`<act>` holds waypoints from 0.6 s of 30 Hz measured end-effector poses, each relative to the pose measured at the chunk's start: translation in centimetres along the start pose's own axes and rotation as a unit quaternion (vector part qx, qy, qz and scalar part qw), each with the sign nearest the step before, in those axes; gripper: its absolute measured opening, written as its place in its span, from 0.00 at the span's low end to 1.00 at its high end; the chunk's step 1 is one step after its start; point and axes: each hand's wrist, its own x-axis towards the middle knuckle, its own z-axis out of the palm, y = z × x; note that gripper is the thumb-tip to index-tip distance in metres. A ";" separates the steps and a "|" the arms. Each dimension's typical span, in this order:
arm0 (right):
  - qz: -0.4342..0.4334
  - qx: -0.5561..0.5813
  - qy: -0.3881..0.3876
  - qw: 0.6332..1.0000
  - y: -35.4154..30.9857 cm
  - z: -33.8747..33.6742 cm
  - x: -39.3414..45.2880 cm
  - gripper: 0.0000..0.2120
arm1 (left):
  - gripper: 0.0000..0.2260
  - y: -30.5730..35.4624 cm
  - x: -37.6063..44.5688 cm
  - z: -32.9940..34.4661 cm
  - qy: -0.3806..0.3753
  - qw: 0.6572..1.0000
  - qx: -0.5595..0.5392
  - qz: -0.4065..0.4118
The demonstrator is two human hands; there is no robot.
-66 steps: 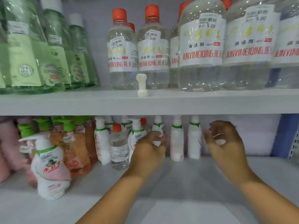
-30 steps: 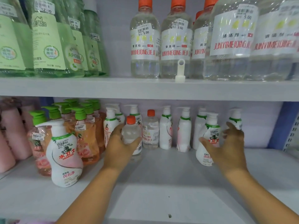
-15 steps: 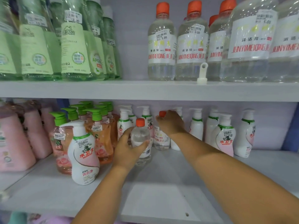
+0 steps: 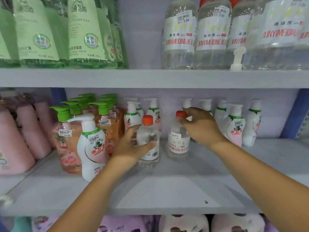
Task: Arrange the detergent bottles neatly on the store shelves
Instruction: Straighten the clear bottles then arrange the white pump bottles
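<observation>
— What have your hands got?

— My left hand (image 4: 132, 146) is wrapped round the body of a small clear bottle (image 4: 148, 144) with an orange cap, thumb across the front, fingers behind. It stands upright on the middle shelf (image 4: 167, 190), near the front. My right hand (image 4: 200, 126) pinches the neck of a second clear bottle (image 4: 178, 143), just under its orange cap; that one stands upright too, just to the right of the first and a little further back.

— So two small clear ones. What's around them?

— To the left, a white pump bottle (image 4: 93, 148) with red characters stands nearest the shelf edge, in front of a cluster of orange pump bottles (image 4: 107, 124) with green pumps; I count at least six green pumps. Further left, three pink bottles (image 4: 30, 129) show. Behind my hands runs a row of white pump bottles (image 4: 235, 126), eight or so, some partly hidden.

— And above?

— On the upper shelf (image 4: 150, 77), green bottles (image 4: 87, 34) on the left, at least four, and large clear bottles (image 4: 179, 36) with red lettering on the right, at least five. A loose white pump head (image 4: 237, 58) stands among them.
</observation>
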 end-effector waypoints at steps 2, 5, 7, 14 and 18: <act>0.002 0.005 -0.009 1.000 -0.1 -1.0 -2.0 0.04 | 0.25 0.0 -0.4 -0.4 -0.023 1.000 -0.002 0.006; 0.011 0.055 0.024 0.998 0.1 -1.5 -4.8 0.05 | 0.27 0.2 -1.3 -0.9 -0.058 0.998 -0.015 0.013; 0.021 0.132 0.055 0.990 0.4 -1.5 -6.6 0.04 | 0.30 0.3 -2.0 -1.2 -0.076 0.996 -0.032 0.011; 0.102 0.200 -0.033 0.974 1.6 0.2 -10.1 0.24 | 0.40 0.5 -5.0 -0.4 -0.062 0.997 0.032 0.014; 0.091 0.182 -0.033 0.979 1.1 -0.7 -10.8 0.22 | 0.40 1.4 -6.8 -0.2 -0.023 0.999 0.040 0.012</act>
